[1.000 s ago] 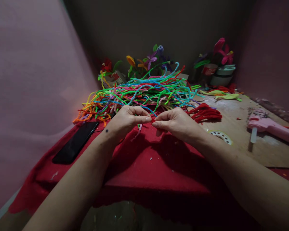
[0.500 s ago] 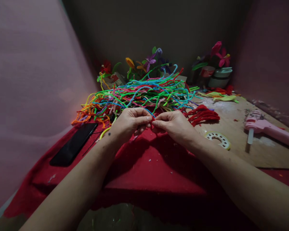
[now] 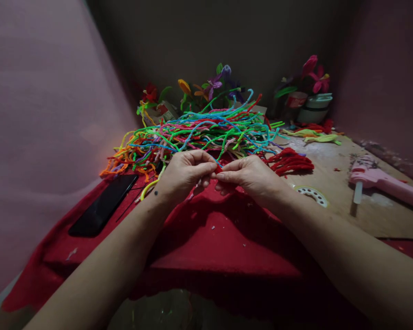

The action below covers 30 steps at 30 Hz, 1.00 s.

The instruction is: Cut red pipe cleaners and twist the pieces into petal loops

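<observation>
My left hand and my right hand meet above the front of the red cloth, thumbs and forefingers pinched together. Between the fingertips shows a small bit of red pipe cleaner, gripped from both sides; most of it is hidden by the fingers. Just behind the hands lies a big heap of coloured pipe cleaners, blue, green, red, orange and pink. A bundle of red pipe cleaner pieces rests to the right of my right hand.
A black phone lies on the red cloth at left. On the board at right are a pink glue gun and a round holed spool. Pipe-cleaner flowers and a lidded pale container stand at the back.
My right hand has shifted slightly, its fingers closing a little nearer my left hand and partly covering the spool more. Both hands keep their pinch on the red piece.
</observation>
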Motion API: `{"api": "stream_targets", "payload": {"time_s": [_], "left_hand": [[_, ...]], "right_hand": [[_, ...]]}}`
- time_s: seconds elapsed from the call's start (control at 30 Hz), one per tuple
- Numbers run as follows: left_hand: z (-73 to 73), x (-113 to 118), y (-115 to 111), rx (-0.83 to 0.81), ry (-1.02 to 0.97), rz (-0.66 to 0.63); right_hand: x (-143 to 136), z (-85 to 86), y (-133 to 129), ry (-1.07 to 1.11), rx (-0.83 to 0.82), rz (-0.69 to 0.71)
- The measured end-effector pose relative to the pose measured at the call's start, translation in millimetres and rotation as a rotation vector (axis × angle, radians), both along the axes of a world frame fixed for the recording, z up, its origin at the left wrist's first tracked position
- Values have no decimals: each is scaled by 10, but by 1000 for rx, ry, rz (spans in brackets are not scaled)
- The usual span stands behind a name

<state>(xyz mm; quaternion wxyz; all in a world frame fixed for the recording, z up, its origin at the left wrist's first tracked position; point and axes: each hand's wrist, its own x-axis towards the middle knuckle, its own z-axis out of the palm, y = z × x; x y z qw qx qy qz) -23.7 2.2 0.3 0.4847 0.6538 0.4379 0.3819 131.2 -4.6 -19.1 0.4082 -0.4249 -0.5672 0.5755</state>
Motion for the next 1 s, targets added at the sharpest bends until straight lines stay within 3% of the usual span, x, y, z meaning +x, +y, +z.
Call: {"api": "stream_targets", "payload": {"time_s": [0.23,0.47,0.67,0.87,1.0], "left_hand": [[-12,-32,28,-26,67,-52],[-89,78,-20,449,363,156],[-18,-39,45,-4,193,-53],[19,-7,19,57,246,-16],[-1,14,21,154,249,-54]], "right_hand": [[-9,-40,12,-47,57,46],[-54,-24,-5,-22,-103,-3],[-57,-5,-31,9,-80,1],[-53,-21,-18,-30,1,-10],[-47,-57,-2,-22,-31,-34]]}}
